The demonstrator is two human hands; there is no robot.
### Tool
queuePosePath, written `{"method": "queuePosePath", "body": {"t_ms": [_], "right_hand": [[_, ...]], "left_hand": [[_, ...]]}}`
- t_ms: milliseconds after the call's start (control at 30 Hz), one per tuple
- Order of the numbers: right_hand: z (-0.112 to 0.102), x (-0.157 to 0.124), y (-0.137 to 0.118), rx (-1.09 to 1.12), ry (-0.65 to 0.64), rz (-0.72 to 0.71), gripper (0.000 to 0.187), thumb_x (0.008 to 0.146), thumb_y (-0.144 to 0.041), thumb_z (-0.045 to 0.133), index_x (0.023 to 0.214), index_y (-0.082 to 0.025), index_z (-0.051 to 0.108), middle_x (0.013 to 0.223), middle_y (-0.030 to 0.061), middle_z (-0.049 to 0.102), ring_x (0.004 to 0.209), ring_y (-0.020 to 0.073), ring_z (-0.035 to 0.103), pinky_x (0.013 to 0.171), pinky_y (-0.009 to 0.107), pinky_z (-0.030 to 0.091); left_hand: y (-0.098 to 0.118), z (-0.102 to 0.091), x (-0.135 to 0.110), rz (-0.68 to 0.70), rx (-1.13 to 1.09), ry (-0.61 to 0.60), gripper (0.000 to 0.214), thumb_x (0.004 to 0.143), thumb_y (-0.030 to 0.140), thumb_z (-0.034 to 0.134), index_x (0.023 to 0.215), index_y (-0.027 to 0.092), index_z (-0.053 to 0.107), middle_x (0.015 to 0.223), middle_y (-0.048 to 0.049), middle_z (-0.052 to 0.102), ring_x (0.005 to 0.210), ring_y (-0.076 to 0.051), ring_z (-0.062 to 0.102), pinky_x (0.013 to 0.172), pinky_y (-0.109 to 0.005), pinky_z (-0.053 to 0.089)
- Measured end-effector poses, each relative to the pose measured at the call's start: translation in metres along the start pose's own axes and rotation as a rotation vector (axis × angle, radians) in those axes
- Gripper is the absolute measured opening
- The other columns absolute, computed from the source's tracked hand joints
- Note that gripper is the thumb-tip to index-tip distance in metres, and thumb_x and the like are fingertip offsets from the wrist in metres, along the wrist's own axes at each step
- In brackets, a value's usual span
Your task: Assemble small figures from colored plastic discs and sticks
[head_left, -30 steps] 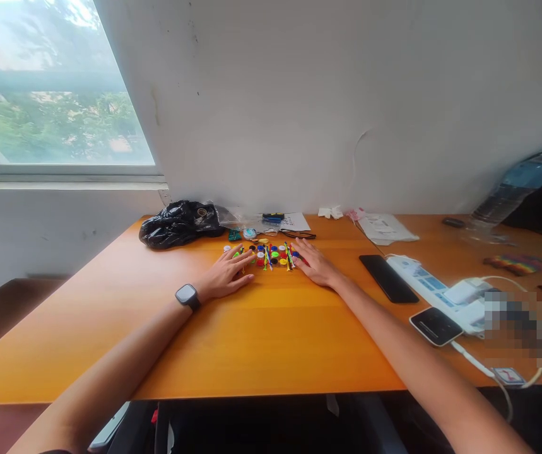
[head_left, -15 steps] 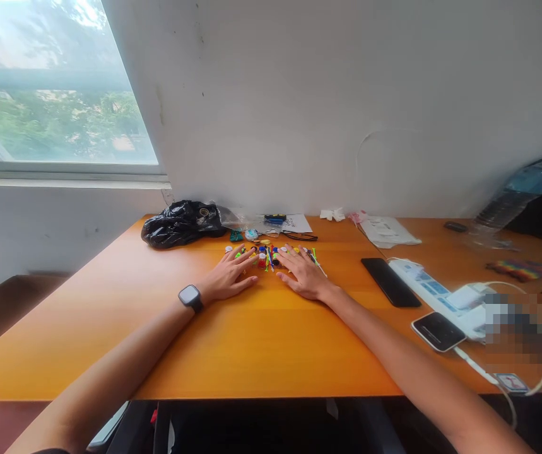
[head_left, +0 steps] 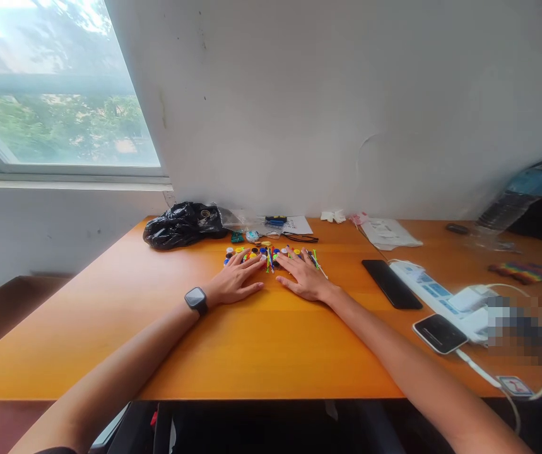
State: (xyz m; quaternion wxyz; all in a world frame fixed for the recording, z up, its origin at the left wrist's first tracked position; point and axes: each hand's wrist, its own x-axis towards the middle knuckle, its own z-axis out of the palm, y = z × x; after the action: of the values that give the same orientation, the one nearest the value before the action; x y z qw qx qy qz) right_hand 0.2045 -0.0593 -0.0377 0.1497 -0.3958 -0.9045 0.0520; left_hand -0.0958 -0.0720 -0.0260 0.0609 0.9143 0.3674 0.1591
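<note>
My left hand (head_left: 235, 280), with a dark watch (head_left: 196, 298) on its wrist, reaches forward with its fingers spread over the left part of a group of small, coloured round pieces (head_left: 229, 251). On the right part, my right hand (head_left: 305, 277) lies with its fingers spread too. Between the hands stand out a few thin blue, red and green sticks (head_left: 271, 258). A light green stick (head_left: 315, 255) shows just past the right fingers. The fingers hide many pieces, and I see nothing gripped.
Behind the pieces are a black plastic bag (head_left: 180, 226), a clear bag (head_left: 242, 221) and a looped black cord (head_left: 301, 238). To the right lie a black phone (head_left: 390, 284), a white power strip (head_left: 422, 287), a smaller white-edged device (head_left: 440, 333) and a tilted bottle (head_left: 517, 195).
My left hand has shifted slightly right and toward me, uncovering more round pieces at the left end. The right hand stays nearly in place. The camera view has moved a little.
</note>
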Motion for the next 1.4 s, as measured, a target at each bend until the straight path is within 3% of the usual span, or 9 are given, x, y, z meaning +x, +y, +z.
{"method": "queuePosePath", "body": {"t_ms": [300,600,800,933,1133,1400], "right_hand": [[0.007,-0.001,0.006,-0.005,0.044,0.003,0.064,0.114,-0.061,0.043,0.170,-0.030,0.039,0.170,0.0021,0.034,0.162,0.0341,0.011,0.131,0.068,-0.001],[0.001,-0.001,0.006,-0.056,0.131,0.022,0.062,0.115,-0.059,0.039,0.168,-0.027,0.042,0.170,0.0042,0.033,0.161,0.0341,0.018,0.132,0.065,0.001],[0.000,-0.004,0.023,-0.021,0.261,0.098,0.064,0.115,-0.061,0.030,0.161,-0.022,0.052,0.165,0.0076,0.042,0.159,0.0322,0.024,0.133,0.061,0.010],[0.003,-0.006,0.042,0.005,0.321,0.179,0.071,0.115,-0.068,0.024,0.156,-0.020,0.057,0.162,0.0097,0.046,0.158,0.0334,0.029,0.133,0.062,0.013],[0.016,-0.010,0.068,0.120,0.256,0.345,0.089,0.109,-0.082,0.016,0.159,-0.019,0.055,0.166,0.0117,0.041,0.157,0.0360,0.029,0.132,0.060,0.022],[0.018,-0.010,0.070,0.092,0.089,0.329,0.095,0.107,-0.082,0.013,0.170,-0.014,0.035,0.172,0.0117,0.026,0.161,0.0323,0.017,0.135,0.054,0.014]], "left_hand": [[-0.001,0.000,0.001,0.002,-0.002,-0.001,0.074,0.105,0.069,0.045,0.171,0.037,0.029,0.173,-0.0020,0.036,0.161,-0.044,0.020,0.130,-0.069,0.021],[0.000,0.000,0.000,0.003,0.001,0.025,0.073,0.105,0.067,0.047,0.170,0.038,0.031,0.170,-0.0035,0.042,0.160,-0.044,0.023,0.130,-0.067,0.023],[-0.005,0.003,-0.001,-0.044,-0.019,0.033,0.074,0.105,0.069,0.045,0.170,0.037,0.030,0.174,-0.0027,0.034,0.160,-0.043,0.023,0.130,-0.068,0.023],[-0.015,0.007,-0.002,-0.127,-0.014,0.103,0.074,0.107,0.067,0.042,0.170,0.030,0.031,0.175,-0.0052,0.032,0.162,-0.041,0.019,0.131,-0.064,0.023],[-0.028,0.016,-0.003,-0.261,0.011,0.165,0.075,0.106,0.069,0.039,0.169,0.027,0.033,0.176,-0.0082,0.029,0.164,-0.041,0.014,0.131,-0.064,0.022],[-0.028,0.016,-0.003,-0.298,-0.014,0.070,0.081,0.105,0.075,0.036,0.168,0.026,0.037,0.177,-0.0090,0.026,0.165,-0.043,0.012,0.132,-0.063,0.021]]}}
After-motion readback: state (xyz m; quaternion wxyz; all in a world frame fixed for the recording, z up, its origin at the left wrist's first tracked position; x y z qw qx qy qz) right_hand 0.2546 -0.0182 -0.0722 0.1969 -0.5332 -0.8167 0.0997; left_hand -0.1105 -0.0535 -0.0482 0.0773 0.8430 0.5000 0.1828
